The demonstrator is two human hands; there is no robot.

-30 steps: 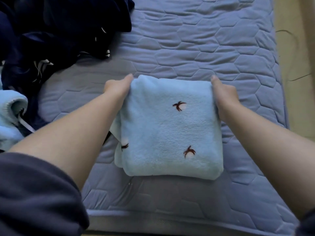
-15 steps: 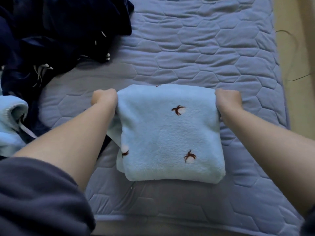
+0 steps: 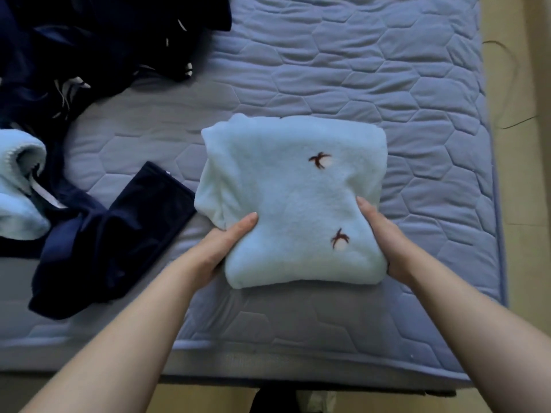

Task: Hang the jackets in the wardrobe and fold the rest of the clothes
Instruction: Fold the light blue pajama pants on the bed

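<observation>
A folded light blue fleece garment (image 3: 292, 198) with small brown embroidered marks lies on the quilted blue mattress (image 3: 372, 70). My left hand (image 3: 220, 245) holds its near left edge, thumb on top and fingers tucked under it. My right hand (image 3: 381, 236) grips the near right edge the same way. The fingers of both hands are hidden beneath the fleece.
A navy garment (image 3: 101, 242) lies crumpled left of the fleece. A heap of dark navy clothes (image 3: 89, 43) fills the far left corner. Another light blue fleece piece (image 3: 18, 186) sits at the left edge. Beige floor (image 3: 524, 204) runs along the mattress's right side.
Both hands came back from the far corners of the folded fleece to its near sides. The fleece has been folded once more and is thicker. The navy garment is now uncovered.
</observation>
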